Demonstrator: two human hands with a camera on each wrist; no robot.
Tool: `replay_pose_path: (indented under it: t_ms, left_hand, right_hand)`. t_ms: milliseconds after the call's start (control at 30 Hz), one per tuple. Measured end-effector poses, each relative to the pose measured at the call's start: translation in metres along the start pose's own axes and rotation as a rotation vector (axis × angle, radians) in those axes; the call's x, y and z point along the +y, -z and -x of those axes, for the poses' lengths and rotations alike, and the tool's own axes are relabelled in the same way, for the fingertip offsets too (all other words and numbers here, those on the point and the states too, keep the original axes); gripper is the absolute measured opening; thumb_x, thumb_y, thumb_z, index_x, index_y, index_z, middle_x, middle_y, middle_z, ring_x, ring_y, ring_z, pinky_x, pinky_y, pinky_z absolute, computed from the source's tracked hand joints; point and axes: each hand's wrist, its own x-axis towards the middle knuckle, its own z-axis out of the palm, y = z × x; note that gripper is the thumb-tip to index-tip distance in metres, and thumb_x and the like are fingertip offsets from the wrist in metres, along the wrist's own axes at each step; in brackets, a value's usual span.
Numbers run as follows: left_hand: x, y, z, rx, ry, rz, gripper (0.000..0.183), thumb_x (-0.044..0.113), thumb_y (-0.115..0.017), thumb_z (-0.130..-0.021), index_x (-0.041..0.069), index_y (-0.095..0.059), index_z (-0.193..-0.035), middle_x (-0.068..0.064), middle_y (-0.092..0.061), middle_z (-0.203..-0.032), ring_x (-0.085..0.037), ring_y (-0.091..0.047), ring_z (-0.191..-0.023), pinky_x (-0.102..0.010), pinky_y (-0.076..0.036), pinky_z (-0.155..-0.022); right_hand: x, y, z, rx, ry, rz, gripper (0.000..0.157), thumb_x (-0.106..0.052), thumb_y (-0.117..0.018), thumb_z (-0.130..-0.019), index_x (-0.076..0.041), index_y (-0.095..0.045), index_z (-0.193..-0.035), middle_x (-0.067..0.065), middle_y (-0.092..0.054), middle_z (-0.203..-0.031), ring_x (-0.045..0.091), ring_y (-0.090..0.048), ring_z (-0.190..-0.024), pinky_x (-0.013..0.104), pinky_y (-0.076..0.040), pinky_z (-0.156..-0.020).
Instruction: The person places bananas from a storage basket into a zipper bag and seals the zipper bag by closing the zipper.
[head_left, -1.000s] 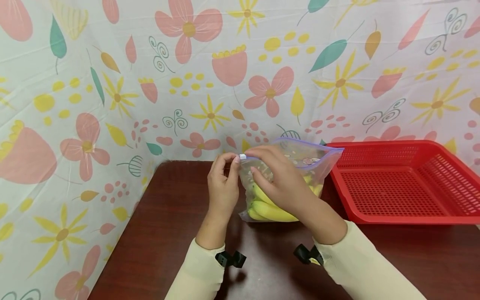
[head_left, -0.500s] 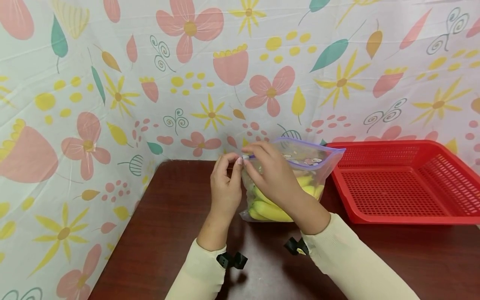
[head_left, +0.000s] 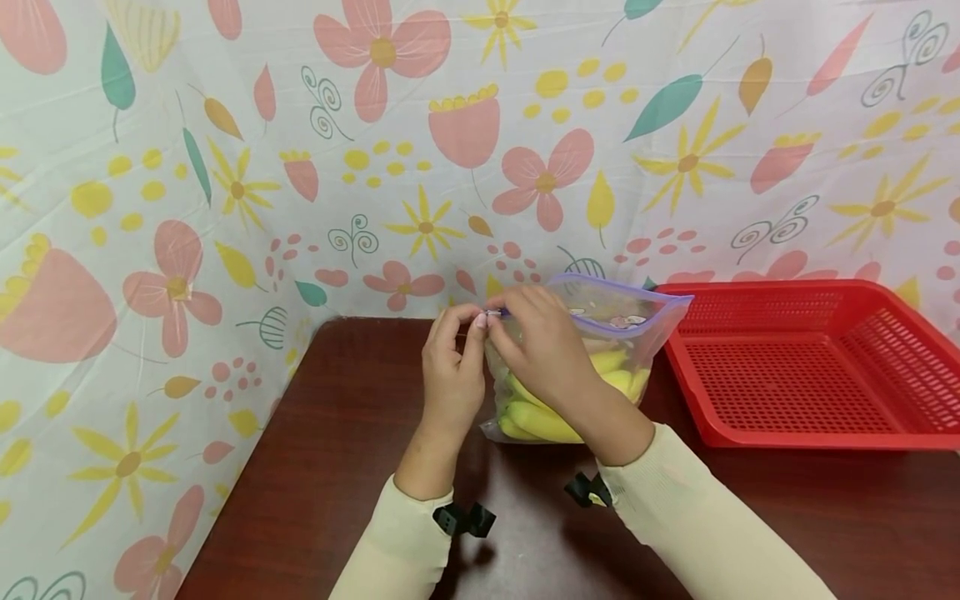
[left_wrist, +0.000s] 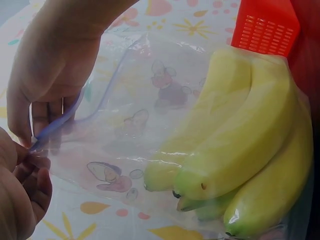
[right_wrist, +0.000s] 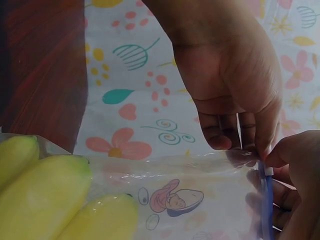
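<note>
A clear zip bag (head_left: 637, 337) with a purple zip edge (left_wrist: 107, 95) and printed cartoon figures stands upright on the table. Several yellow bananas (left_wrist: 240, 145) with greenish tips lie inside it. At the bag's top left corner, my left hand (head_left: 453, 367) pinches the end of the zip between thumb and forefinger. Right beside it, my right hand (head_left: 543, 342) pinches the zip at its small white slider (right_wrist: 266, 169), thumb in front and fingers behind. Toward the right the bag's mouth gapes apart. Part of the bag is hidden behind my right hand.
A red perforated plastic basket (head_left: 795, 367) stands at the right, close beside the bag. The dark brown wooden table (head_left: 337, 467) reaches back to a flower-printed cloth (head_left: 300, 167) hanging behind and at the left.
My right hand has moved slightly left, and its thumb and fingers have closed in on the zip slider. The left hand keeps its pinch on the corner, shifting slightly right.
</note>
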Motion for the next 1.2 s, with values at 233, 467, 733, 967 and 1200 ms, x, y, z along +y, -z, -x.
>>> replay_pose_path:
  t_ms: [233, 467, 733, 967, 1200]
  left_hand:
    - [-0.0006, -0.0008, 0.0008, 0.004, -0.002, 0.003, 0.019, 0.021, -0.056, -0.104, 0.005, -0.066, -0.103, -0.009, -0.063, -0.097, -0.014, -0.056, -0.089, -0.023, -0.051, -0.077]
    - [-0.0020, -0.0017, 0.0018, 0.012, -0.011, 0.000, 0.019, 0.021, -0.056, -0.104, 0.005, -0.066, -0.103, -0.008, -0.063, -0.097, -0.015, -0.056, -0.088, -0.024, -0.050, -0.076]
    - [-0.0014, -0.0025, 0.0025, 0.011, -0.018, -0.001, 0.018, 0.021, -0.056, -0.104, 0.006, -0.066, -0.104, -0.008, -0.063, -0.097, -0.017, -0.057, -0.090, -0.026, -0.051, -0.077]
    - [-0.0003, -0.0027, 0.0027, 0.007, 0.001, -0.002, 0.020, 0.023, -0.055, -0.104, 0.006, -0.066, -0.103, -0.008, -0.062, -0.098, -0.016, -0.057, -0.090, -0.025, -0.050, -0.078]
    - [0.0003, -0.0034, 0.0026, 0.016, -0.002, -0.004, 0.019, 0.021, -0.056, -0.104, 0.006, -0.067, -0.102, -0.009, -0.062, -0.097, -0.016, -0.056, -0.090, -0.024, -0.049, -0.076]
  right_hand:
    - [-0.0036, 0.0013, -0.0014, -0.034, -0.055, 0.018, 0.014, -0.016, -0.064, -0.097, -0.005, -0.069, -0.103, 0.011, -0.071, -0.102, 0.031, -0.063, -0.100, 0.048, -0.046, -0.097]
    - [-0.0058, 0.0019, -0.0021, -0.041, -0.071, 0.031, 0.014, -0.016, -0.062, -0.097, -0.005, -0.069, -0.102, 0.011, -0.071, -0.102, 0.031, -0.062, -0.101, 0.048, -0.043, -0.101]
    - [-0.0042, 0.0006, -0.0009, -0.020, -0.049, 0.051, 0.013, -0.015, -0.063, -0.095, -0.005, -0.069, -0.101, 0.011, -0.070, -0.099, 0.031, -0.062, -0.097, 0.048, -0.043, -0.102]
    - [-0.0037, 0.0005, -0.0004, -0.014, -0.040, 0.072, 0.013, -0.014, -0.062, -0.095, -0.005, -0.069, -0.100, 0.011, -0.069, -0.098, 0.031, -0.061, -0.095, 0.049, -0.043, -0.102]
    - [-0.0025, 0.0003, 0.0005, -0.014, -0.044, 0.065, 0.013, -0.013, -0.060, -0.095, -0.006, -0.069, -0.101, 0.010, -0.069, -0.098, 0.031, -0.061, -0.096, 0.051, -0.042, -0.105]
